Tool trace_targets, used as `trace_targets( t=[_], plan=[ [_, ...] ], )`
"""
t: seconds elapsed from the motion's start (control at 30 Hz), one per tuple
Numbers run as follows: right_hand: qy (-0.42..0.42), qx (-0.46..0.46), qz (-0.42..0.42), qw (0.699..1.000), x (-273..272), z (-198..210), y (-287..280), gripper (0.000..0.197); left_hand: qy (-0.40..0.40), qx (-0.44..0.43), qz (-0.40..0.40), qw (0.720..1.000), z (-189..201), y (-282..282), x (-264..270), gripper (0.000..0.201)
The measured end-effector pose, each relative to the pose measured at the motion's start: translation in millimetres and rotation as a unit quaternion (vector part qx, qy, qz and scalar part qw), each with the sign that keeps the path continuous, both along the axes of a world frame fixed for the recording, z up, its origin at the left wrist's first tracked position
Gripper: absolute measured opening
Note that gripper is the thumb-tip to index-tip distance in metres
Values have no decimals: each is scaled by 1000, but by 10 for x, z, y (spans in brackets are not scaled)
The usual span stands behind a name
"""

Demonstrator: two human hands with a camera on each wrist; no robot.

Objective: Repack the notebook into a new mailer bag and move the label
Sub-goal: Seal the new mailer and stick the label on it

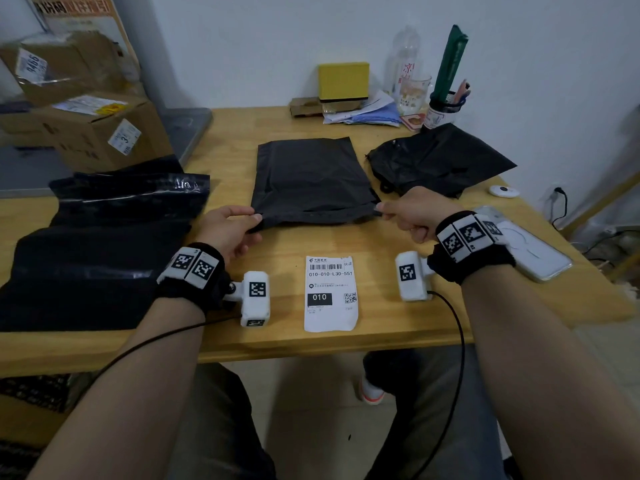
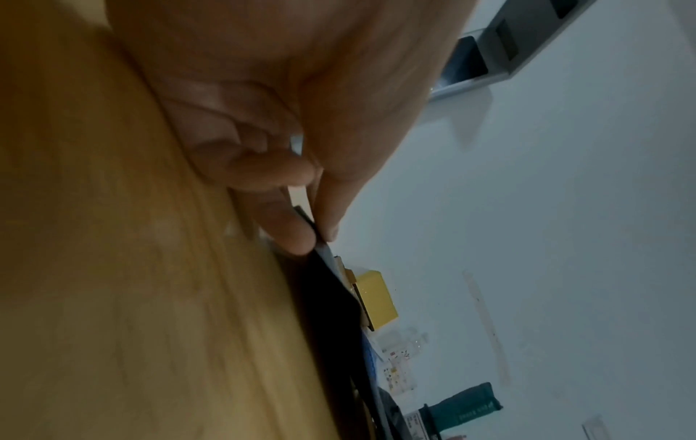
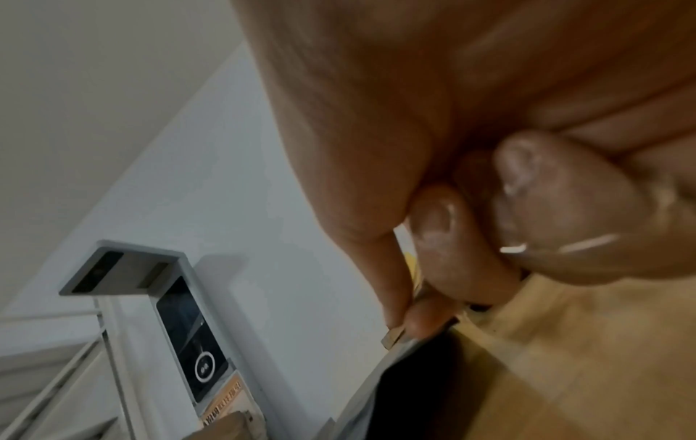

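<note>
A black mailer bag (image 1: pixel 311 181) lies flat in the middle of the wooden table (image 1: pixel 398 317), bulging as if something is inside; the notebook itself is hidden. My left hand (image 1: pixel 256 221) pinches the bag's near left corner (image 2: pixel 320 238) between thumb and forefinger. At the near right corner (image 3: pixel 421 336), my right hand (image 1: pixel 379 209) pinches the bag the same way. The white shipping label (image 1: pixel 330 294), with a barcode and "010", lies loose on the table just in front of the bag, between my wrists.
Spare black mailer bags (image 1: pixel 100 244) are spread at the left. A crumpled black bag (image 1: pixel 440 161) lies at the back right. A phone (image 1: pixel 533 244) sits under my right wrist. A yellow box (image 1: pixel 343 81), papers, a cup and a pen holder stand along the wall; cardboard boxes (image 1: pixel 79 123) are at far left.
</note>
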State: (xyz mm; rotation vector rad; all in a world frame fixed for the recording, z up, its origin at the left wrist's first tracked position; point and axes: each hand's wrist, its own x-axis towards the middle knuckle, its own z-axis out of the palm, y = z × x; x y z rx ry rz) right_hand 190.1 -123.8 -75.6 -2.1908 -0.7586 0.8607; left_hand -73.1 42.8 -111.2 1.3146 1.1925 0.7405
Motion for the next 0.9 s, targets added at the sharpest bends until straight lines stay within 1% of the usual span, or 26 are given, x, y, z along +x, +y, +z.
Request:
trace_targets(
  t=[0.1, 0.2, 0.27, 0.3, 0.37, 0.43, 0.47, 0.5, 0.57, 0.63, 0.7, 0.77, 0.8, 0.83, 0.9],
  plan=[
    [46, 60, -24, 997, 7, 27, -12, 26, 31, 13, -40, 999, 62, -20, 8, 18],
    [66, 164, -59, 983, 32, 35, 6, 20, 50, 21, -61, 997, 111, -50, 8, 20],
    [89, 239, -96, 962, 44, 41, 27, 15, 62, 29, -68, 995, 135, -69, -8, 21],
    [100, 273, -117, 950, 54, 42, 35, 16, 68, 34, -74, 994, 143, -76, -17, 21],
    [114, 327, -150, 926, 42, 67, 34, 25, 81, 41, -89, 992, 156, -94, -29, 23],
    [140, 365, -145, 909, 11, 106, 23, 29, 93, 43, -106, 989, 166, -104, -37, 23],
    [152, 370, -141, 905, -6, 125, 15, 27, 100, 42, -113, 988, 171, -107, -40, 23],
    [158, 363, -143, 907, -16, 137, 10, 22, 106, 40, -119, 986, 176, -108, -43, 23],
    [140, 319, -148, 926, -8, 151, 0, 17, 116, 33, -129, 984, 204, -115, -53, 29],
    [106, 252, -140, 951, 42, 145, 2, 19, 119, 19, -134, 984, 240, -117, -62, 37],
    [81, 189, -127, 970, 75, 136, 3, 23, 117, 0, -127, 985, 276, -108, -74, 40],
    [62, 143, -122, 980, 105, 130, 15, 32, 115, -12, -112, 987, 299, -73, -78, 37],
    [60, 124, -119, 983, 124, 125, 22, 33, 116, -15, -105, 988, 307, -58, -79, 35],
    [61, 109, -116, 985, 153, 107, 45, 29, 117, -17, -100, 988, 318, -41, -78, 33],
    [62, 92, -114, 987, 189, 78, 85, 16, 119, -18, -96, 988, 332, -1, -55, 27]
  ],
)
